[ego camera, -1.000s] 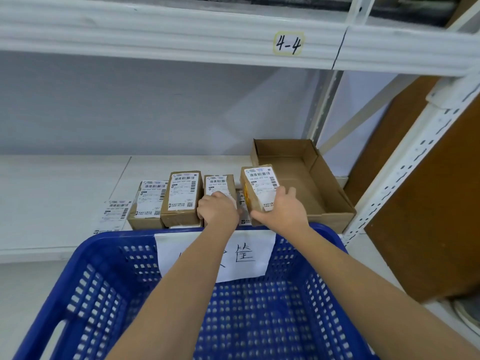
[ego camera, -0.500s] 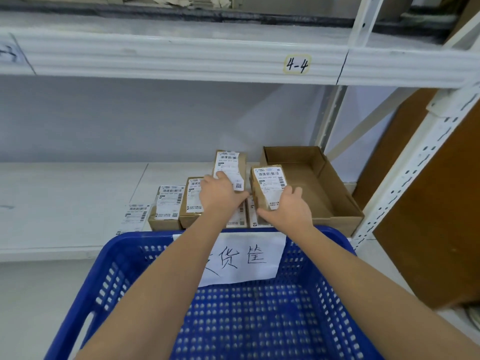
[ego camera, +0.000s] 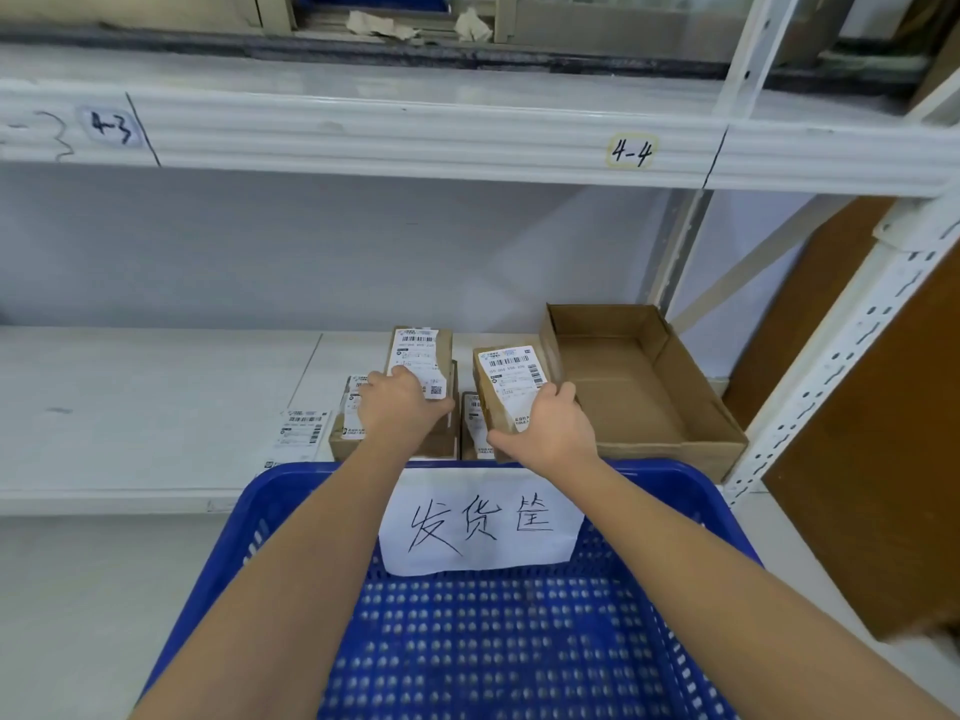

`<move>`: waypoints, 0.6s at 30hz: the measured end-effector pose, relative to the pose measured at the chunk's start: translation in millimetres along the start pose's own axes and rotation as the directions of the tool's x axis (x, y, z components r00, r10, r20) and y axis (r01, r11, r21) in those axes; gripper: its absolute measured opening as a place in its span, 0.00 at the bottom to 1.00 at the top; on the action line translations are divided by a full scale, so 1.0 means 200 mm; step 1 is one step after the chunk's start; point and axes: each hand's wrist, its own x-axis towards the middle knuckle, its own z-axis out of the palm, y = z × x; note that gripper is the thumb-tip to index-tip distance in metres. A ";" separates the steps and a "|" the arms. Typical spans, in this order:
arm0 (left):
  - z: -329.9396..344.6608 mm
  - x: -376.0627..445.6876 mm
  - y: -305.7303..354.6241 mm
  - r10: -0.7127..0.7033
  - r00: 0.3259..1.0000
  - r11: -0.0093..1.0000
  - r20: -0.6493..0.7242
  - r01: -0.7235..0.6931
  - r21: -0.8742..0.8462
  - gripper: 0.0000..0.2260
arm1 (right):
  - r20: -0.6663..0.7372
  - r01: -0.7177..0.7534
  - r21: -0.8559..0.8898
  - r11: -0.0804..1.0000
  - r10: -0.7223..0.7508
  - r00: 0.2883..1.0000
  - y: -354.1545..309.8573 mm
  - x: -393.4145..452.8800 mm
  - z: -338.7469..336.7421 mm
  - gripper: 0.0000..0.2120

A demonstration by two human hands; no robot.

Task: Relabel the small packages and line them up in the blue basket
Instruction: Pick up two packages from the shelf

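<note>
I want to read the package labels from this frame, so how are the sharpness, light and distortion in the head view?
Head view: even, soft light, no glare on the labels; barcodes on the package in the left hand and the package in the right hand are visible, but small print is too soft to read; wide-angle bending curves the shelf edge; the blue basket mesh is blurred near the bottom.

Packages on shelf, behind basket; open carton right of them.

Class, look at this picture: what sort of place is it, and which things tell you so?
Probably a warehouse or shipping storeroom: metal shelving with the bay tag 4-4, small labelled packages on the shelf, and a blue basket with a handwritten sign.
</note>
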 end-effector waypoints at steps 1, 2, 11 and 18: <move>0.00 0.00 0.00 -0.002 1.000 1.000 0.006 0.002 0.001 0.33 | 0.000 0.006 -0.011 1.000 -0.006 1.000 0.00 0.00 0.00 0.38; 0.01 0.00 0.01 -0.002 1.000 1.000 0.008 0.002 -0.001 0.33 | -0.001 0.009 -0.016 1.000 -0.009 1.000 0.01 0.00 0.00 0.38; 0.05 0.05 0.05 -0.030 0.999 0.998 0.026 0.031 -0.058 0.33 | -0.002 0.015 -0.028 0.999 -0.015 1.000 0.03 0.00 0.01 0.37; 0.05 0.03 0.05 -0.015 0.999 0.999 0.050 0.013 0.033 0.38 | 0.008 0.022 -0.050 0.998 -0.022 1.000 0.04 0.00 0.02 0.38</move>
